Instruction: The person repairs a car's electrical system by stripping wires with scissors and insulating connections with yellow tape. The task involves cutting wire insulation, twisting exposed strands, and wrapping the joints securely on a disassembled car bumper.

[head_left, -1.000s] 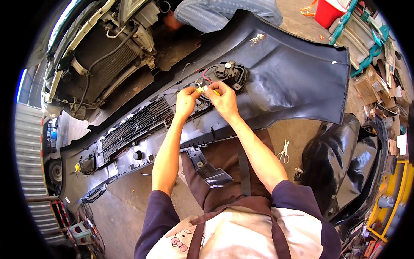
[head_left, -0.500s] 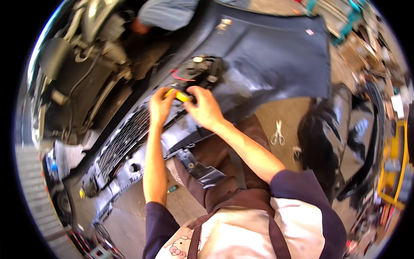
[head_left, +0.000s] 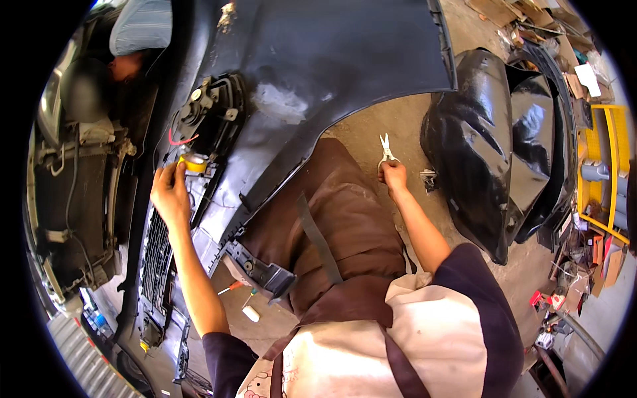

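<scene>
My left hand pinches a roll of yellow tape just over the inner side of a large dark car bumper cover. Right beside the roll is a black lamp-like assembly with a red wire, fixed in the bumper. Off to the right, my right hand has its fingers closed on the handles of a pair of scissors. The blades point away from me, down at floor level.
Crumpled black plastic liners lie to the right, near a yellow rack. A screwdriver rests on the floor by my left knee. At the far left are an opened car front and another person's sleeve.
My right hand has left the tape and moved right and down to the scissors on the floor. My left hand keeps the tape roll. The whole view has swung to the right.
</scene>
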The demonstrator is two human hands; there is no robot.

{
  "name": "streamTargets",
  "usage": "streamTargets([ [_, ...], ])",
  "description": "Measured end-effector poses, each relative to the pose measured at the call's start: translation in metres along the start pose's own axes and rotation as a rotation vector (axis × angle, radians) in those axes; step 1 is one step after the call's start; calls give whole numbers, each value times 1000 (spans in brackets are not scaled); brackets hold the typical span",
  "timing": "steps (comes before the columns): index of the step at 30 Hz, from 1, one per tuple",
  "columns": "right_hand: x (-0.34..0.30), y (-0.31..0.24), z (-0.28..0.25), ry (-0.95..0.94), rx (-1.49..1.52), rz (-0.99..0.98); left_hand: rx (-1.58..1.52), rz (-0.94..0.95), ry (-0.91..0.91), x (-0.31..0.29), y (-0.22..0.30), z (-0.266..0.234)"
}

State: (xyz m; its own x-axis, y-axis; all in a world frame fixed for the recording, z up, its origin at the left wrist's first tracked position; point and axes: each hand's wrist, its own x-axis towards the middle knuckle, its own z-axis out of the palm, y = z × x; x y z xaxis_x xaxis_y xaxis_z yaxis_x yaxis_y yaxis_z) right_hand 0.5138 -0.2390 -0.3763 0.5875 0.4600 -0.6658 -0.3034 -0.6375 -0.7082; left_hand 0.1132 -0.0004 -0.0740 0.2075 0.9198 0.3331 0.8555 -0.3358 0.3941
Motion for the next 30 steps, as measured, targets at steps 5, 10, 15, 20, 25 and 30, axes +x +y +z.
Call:
streamTargets([
  [5, 41, 42, -1, 322, -890, -112, -50, -76, -8, -3, -3, 4],
  [10, 59, 35, 23, 315, -976, -25, 68, -186, -123, -2, 9, -2],
  [15, 67, 33, 29, 336, -1115, -4, 48, -221, -181, 1, 24, 3],
  [20, 56, 26, 31, 225, -826, 116, -253, -288, -194, -8, 13, 7],
  [25, 52, 65, 11, 81, -612, -33, -292, -352, -300, -2, 26, 4],
  [30, -77, 1, -42, -279, 94, -164, -590, -414, -409, -8, 19, -3],
])
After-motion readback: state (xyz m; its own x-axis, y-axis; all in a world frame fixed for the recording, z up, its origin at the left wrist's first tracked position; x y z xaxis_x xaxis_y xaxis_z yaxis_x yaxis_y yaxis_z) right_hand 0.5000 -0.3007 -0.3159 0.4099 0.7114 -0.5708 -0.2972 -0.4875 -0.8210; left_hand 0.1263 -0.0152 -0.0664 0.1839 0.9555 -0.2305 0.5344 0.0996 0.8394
